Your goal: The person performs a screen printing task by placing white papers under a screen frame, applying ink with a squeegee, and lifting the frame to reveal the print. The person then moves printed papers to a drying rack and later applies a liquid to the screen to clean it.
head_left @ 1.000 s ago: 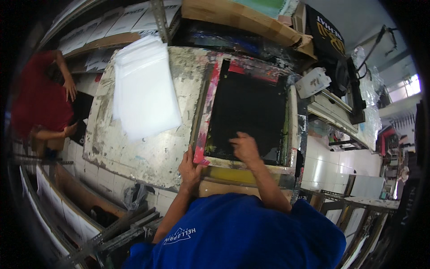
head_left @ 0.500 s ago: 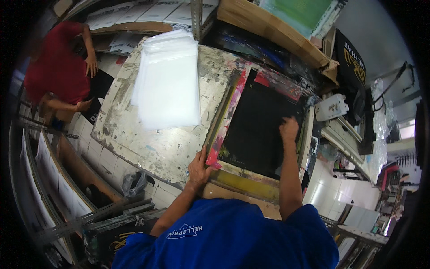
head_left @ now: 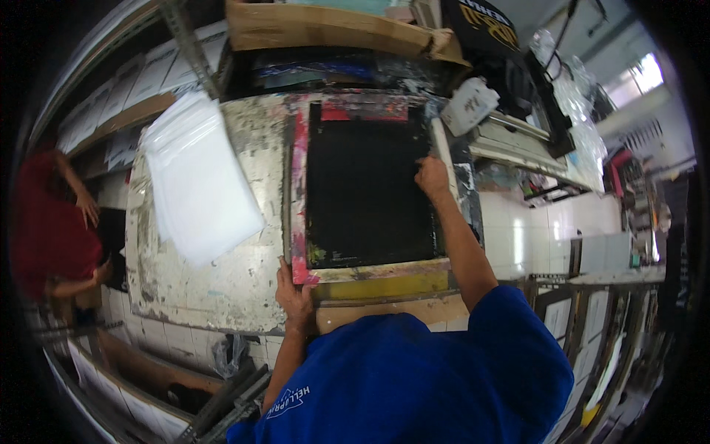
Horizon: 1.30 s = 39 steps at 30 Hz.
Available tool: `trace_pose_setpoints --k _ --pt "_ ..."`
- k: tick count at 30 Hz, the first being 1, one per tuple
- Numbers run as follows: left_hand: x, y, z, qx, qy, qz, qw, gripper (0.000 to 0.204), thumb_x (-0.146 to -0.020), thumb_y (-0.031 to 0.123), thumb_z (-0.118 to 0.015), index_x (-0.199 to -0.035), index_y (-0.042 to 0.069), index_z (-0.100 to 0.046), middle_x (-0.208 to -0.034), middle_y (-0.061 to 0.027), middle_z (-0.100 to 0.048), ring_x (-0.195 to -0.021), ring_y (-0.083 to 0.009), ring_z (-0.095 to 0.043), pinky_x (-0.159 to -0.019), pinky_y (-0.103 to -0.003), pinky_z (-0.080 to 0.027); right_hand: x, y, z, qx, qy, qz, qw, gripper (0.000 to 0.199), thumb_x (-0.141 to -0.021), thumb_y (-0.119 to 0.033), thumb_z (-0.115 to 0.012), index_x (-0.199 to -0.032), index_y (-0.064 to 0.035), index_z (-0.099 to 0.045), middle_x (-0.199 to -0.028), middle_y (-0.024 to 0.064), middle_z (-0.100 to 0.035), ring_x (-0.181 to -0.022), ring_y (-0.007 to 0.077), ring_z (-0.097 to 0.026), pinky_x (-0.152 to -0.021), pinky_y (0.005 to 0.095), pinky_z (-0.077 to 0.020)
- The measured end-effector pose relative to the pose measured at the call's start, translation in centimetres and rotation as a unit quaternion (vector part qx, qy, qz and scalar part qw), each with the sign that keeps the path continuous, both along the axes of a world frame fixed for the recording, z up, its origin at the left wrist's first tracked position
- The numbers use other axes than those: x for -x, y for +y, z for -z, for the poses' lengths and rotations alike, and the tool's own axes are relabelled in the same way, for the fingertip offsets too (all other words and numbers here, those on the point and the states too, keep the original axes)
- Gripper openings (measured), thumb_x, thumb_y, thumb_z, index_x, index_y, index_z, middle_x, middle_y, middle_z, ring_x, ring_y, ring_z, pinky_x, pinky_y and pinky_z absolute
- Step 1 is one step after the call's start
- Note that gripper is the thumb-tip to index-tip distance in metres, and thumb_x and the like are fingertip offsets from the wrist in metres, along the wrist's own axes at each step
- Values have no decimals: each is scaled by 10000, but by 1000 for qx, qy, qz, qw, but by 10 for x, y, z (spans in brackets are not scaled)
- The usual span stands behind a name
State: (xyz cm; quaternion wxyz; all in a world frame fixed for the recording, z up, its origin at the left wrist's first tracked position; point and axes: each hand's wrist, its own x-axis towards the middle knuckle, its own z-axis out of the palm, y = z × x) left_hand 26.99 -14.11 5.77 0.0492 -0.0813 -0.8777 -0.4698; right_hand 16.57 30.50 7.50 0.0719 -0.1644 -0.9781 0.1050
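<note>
A screen-printing frame [head_left: 299, 185] with a dark mesh panel [head_left: 370, 196] lies flat on the paint-stained table in front of me. Its border carries pink, red and yellow ink smears. My left hand [head_left: 294, 294] grips the near left corner, fingers along the outer side and thumb toward the front edge. Over the right side of the dark panel, my right hand [head_left: 433, 177] is closed, its fingers curled and a fingertip toward the mesh. Whatever it may hold is too small to tell. A stack of white sheets [head_left: 203, 185] lies left of the frame.
A whitish plastic container [head_left: 471, 105] stands beyond the frame's far right corner. Behind the table is a long cardboard box [head_left: 333, 29]. A person in a red shirt [head_left: 55, 229] is at the far left. Shelving [head_left: 181, 44] borders the table's far left.
The view has turned, so the table and frame appear straighter and farther left. My left hand stays at the frame's corner, and my right hand remains over the panel's right side.
</note>
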Motion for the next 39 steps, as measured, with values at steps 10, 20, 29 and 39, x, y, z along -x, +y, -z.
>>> trace_pose_setpoints --k 10,20,29,39 --pt "-1 0 -3 24 27 18 999 807 -887 406 -611 -1512 -26 -340 -1128 -293 -554 -960 -492 -584 -786 -504 -495 -86 56 -52 22 188 82 978 263 -758 -28 -633 -988 -30 -759 -932 274 -668 -891 441 -661 -822 497 -529" --pt "-2 -5 13 32 35 1 999 922 -896 621 -571 -1538 9 -320 -1169 -266 -565 -993 -466 -600 -797 -484 -505 -209 44 -72 173 -58 81 980 517 -796 -78 -732 -1307 -88 -648 -1212 230 -661 -1069 361 -651 -915 407 -524" --pt "3 1 8 17 37 13 999 833 -853 383 -610 -1537 6 -321 -1135 -248 -577 -960 -445 -611 -798 -465 -508 -282 25 -31 147 6 186 971 382 -692 -15 -755 -1073 -1 -739 -1011 215 -716 -919 337 -710 -830 390 -556" --pt "1 -5 5 50 16 4 999 852 -894 489 -589 -1528 -17 -328 -1134 -278 -581 -933 -458 -609 -782 -480 -505 -113 -13 -151 51 -84 67 993 502 -777 -184 -739 -1242 -14 -656 -993 246 -702 -960 403 -668 -855 488 -517"
